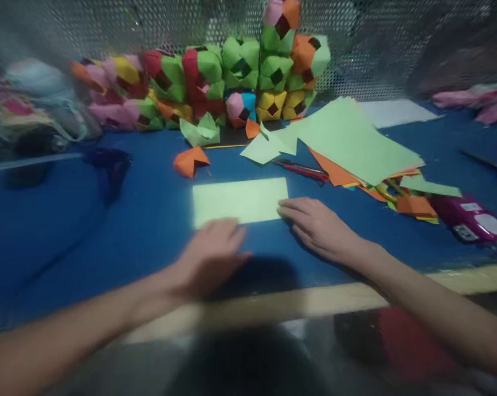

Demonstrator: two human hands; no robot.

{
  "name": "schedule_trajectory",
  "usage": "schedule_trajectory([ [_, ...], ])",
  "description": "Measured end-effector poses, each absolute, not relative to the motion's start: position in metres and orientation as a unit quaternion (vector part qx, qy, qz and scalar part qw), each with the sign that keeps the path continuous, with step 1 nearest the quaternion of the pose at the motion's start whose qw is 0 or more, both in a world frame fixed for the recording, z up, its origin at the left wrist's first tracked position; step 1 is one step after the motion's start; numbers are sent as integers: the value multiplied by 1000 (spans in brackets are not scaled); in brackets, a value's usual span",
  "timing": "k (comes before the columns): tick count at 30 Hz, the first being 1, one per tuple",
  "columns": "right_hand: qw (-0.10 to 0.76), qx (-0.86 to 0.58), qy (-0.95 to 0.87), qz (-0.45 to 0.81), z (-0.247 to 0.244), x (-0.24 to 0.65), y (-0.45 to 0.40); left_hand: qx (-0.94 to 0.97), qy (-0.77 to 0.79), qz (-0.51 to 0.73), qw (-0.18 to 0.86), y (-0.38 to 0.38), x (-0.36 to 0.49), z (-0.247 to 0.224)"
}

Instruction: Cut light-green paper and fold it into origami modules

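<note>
A folded pale green sheet of paper (240, 201) lies lengthwise on the blue tabletop in front of me. My left hand (213, 250), slightly blurred, is over its lower left edge, fingers stretched out and thumb apart. At the sheet's right end, the fingertips of my right hand (314, 225) rest by the corner, palm down and fingers extended. Neither hand grips anything. Just beyond the sheet sit an orange folded paper piece (190, 162) and a light green folded piece (201, 132). A red-and-black cutter or pen-like tool (301, 170) lies to the upper right.
Colourful folded paper cubes (240, 66) stand stacked against a perforated metal screen (367, 55). Loose green sheets (347, 137) cover orange scraps at right, near a purple packet (473, 217). A dark blue hairdryer-like object (110, 170) with a cord lies left. The pale table edge (334, 300) runs nearest me.
</note>
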State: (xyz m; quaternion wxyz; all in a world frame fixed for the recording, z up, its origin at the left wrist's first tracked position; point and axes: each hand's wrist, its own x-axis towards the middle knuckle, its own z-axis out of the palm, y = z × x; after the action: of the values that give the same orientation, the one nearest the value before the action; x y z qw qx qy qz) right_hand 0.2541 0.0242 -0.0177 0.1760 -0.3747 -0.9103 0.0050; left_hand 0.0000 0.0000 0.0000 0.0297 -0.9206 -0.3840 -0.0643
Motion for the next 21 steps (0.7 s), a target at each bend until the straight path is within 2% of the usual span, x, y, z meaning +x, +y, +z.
schedule_trajectory([
  [10, 209, -387, -897, 46, -16, 262, 26, -917, -395, -52, 20, 0, 0, 1],
  [21, 206, -403, -889, 65, -12, 265, 30, -910, -415, -23, -19, 4, 1, 1],
])
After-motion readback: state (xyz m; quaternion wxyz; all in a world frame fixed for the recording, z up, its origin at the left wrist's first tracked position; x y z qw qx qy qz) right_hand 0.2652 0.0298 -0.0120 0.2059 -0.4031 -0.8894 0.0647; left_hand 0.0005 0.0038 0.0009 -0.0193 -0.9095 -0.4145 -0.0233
